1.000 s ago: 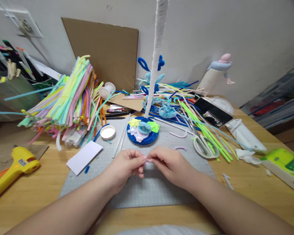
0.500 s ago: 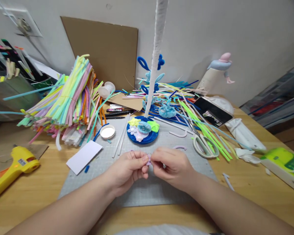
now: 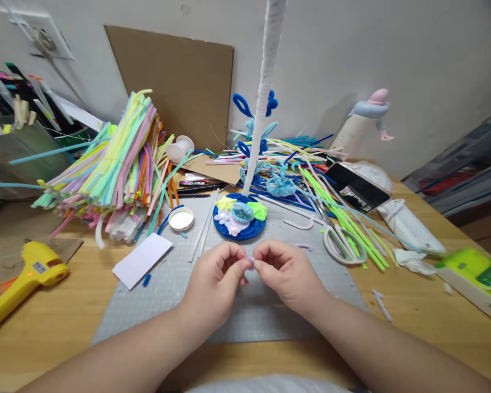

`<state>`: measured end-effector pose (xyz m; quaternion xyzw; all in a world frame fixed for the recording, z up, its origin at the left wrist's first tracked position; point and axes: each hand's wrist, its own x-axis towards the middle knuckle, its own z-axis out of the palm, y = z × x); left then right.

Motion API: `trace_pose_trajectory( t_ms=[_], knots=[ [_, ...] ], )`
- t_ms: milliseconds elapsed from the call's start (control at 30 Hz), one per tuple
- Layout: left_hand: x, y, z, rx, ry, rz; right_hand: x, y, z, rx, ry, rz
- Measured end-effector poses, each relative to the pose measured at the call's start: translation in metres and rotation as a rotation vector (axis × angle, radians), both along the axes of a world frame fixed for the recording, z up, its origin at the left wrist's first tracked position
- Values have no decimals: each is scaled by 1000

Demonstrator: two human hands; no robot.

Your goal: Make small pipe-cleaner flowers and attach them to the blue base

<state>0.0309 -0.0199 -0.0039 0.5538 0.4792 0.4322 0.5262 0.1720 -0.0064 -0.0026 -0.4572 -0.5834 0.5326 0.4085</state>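
My left hand (image 3: 221, 278) and my right hand (image 3: 288, 273) meet over the grey cutting mat (image 3: 147, 311). Both are closed, pinching a small lilac pipe cleaner piece (image 3: 251, 263) between thumbs and fingertips. Fingers cover most of it, so its shape is hard to make out. Just beyond stands a round blue base (image 3: 245, 233) bearing a yellow star, a green star, white and pale pieces and a light blue shell-like form. From it rises a tall white wrapped stem (image 3: 262, 103). Bent lilac pipe cleaner offcuts (image 3: 298, 224) lie right of the base.
A large bundle of pipe cleaners (image 3: 106, 169) lies at left, above a yellow glue gun (image 3: 39, 267). Scissors (image 3: 343, 243) and green pipe cleaners (image 3: 331, 202) are at right, near a phone (image 3: 355, 188) and a bottle (image 3: 358, 125). A white card (image 3: 143, 261) rests on the mat's left.
My left hand has turned, its back now more upward, and my right fingers have shifted their pinch on the lilac piece. The whole view has moved slightly.
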Motion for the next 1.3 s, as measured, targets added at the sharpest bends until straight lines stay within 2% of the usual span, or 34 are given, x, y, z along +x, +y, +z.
trace_pose_trajectory(
  t_ms=[133,200,267,367,467,600,700,867,1000,1067,1133,1300],
  knots=[
    [-7,-1,-3,303,286,-19,1,1,3,-104,74,32],
    [-9,2,-4,352,350,-41,2,3,2,-127,74,44],
    [-10,7,-5,221,298,-66,4,5,-2,-165,64,56],
    [-9,15,-6,-135,41,-135,7,9,-7,-269,95,92],
    [-8,19,-6,-334,-198,-155,9,10,-10,-326,176,118],
    [-9,18,-5,-401,-375,-121,7,8,-9,-266,148,117],
    [-9,17,-5,-412,-363,-168,6,6,-10,-130,27,114],
    [-9,18,-7,-350,-211,-186,10,3,-14,136,-238,153],
    [-9,17,-8,-438,-357,-197,10,0,-11,198,-222,148],
    [-7,15,-7,-489,-454,-192,8,0,-8,143,-111,121],
    [-6,14,-7,-476,-471,-181,5,0,-6,34,2,94],
    [-3,14,-8,-301,-286,-123,2,3,-5,-307,125,51]
  ],
)
